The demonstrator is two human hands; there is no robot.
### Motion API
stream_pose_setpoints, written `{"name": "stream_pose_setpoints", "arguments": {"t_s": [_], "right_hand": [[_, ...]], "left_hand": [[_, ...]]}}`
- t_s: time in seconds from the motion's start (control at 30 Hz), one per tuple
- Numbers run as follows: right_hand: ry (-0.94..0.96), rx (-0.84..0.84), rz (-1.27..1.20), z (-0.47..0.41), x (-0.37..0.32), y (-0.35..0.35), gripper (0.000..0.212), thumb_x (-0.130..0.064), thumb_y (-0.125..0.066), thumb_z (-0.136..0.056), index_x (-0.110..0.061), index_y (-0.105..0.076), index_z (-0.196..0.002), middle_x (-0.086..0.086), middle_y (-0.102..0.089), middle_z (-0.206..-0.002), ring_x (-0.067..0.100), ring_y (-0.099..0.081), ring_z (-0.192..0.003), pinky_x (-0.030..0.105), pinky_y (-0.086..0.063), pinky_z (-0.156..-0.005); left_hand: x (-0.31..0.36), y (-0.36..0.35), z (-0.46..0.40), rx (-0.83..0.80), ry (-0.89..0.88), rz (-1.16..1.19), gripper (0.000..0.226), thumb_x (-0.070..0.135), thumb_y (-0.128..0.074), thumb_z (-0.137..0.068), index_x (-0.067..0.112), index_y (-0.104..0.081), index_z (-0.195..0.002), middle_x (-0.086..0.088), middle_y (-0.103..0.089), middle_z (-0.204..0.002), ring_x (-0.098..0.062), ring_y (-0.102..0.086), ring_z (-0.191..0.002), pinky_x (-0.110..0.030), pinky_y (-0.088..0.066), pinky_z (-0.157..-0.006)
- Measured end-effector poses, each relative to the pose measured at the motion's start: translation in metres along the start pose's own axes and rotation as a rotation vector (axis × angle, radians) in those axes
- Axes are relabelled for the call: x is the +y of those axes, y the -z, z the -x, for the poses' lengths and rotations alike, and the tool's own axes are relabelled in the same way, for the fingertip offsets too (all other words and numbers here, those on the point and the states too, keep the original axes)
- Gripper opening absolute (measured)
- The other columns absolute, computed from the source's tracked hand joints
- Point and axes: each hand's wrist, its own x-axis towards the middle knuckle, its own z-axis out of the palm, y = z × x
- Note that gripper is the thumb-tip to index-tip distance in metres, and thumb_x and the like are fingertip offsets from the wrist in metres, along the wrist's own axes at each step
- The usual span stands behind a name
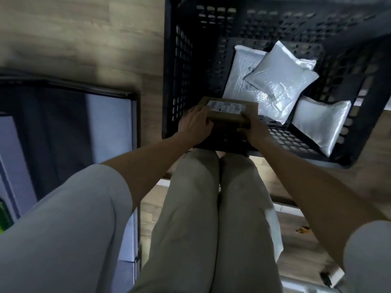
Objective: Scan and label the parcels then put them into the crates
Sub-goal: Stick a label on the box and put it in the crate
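Head view: mailers (277, 81) inside crate (175, 81).

crate (173, 81) near floor bare | far side: white mailers (281, 81) piled

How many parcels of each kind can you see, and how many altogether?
White poly mailer bags in the black crate: 3
Brown cardboard box, held by the left hand and right hand: 1
Total: 4 parcels
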Motion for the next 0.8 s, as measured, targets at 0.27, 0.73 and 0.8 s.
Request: {"name": "stream_pose_setpoints", "arguments": {"t_s": [0.27, 0.73, 0.8], "right_hand": [[0.021, 0.073, -0.05, 0.046, -0.013, 0.032, 0.057, -0.019, -0.064, -0.09, -0.013, -0.043, -0.142, 0.012, -0.049, -0.141, 0.026, -0.044, -0.13, 0.017, -0.028, -0.096], [0.11, 0.277, -0.265, 0.284, -0.1, 0.111, 0.054, -0.017, -0.066, -0.087, -0.022, -0.049, -0.137, 0.014, -0.064, -0.113, 0.029, -0.06, -0.104, 0.027, -0.041, -0.08], [0.159, 0.34, -0.318, 0.317, -0.117, 0.125, 0.053, -0.01, -0.06, -0.089, -0.024, -0.047, -0.139, 0.01, -0.061, -0.102, 0.025, -0.058, -0.095, 0.024, -0.039, -0.076]], "left_hand": [[0.013, 0.023, 0.04, 0.017, -0.004, 0.014, 0.052, 0.023, -0.048, -0.093, 0.011, -0.037, -0.142, -0.01, -0.042, -0.143, -0.027, -0.04, -0.13, -0.036, -0.033, -0.105], [0.126, 0.155, 0.22, 0.117, 0.33, 0.783, 0.064, 0.032, -0.052, -0.094, 0.003, -0.025, -0.144, -0.018, -0.048, -0.137, -0.032, -0.049, -0.122, -0.035, -0.042, -0.1], [0.144, 0.181, 0.243, 0.172, 0.352, 0.849, 0.073, 0.034, -0.053, -0.094, 0.002, -0.015, -0.147, -0.018, -0.042, -0.142, -0.032, -0.045, -0.127, -0.034, -0.038, -0.103]]}}
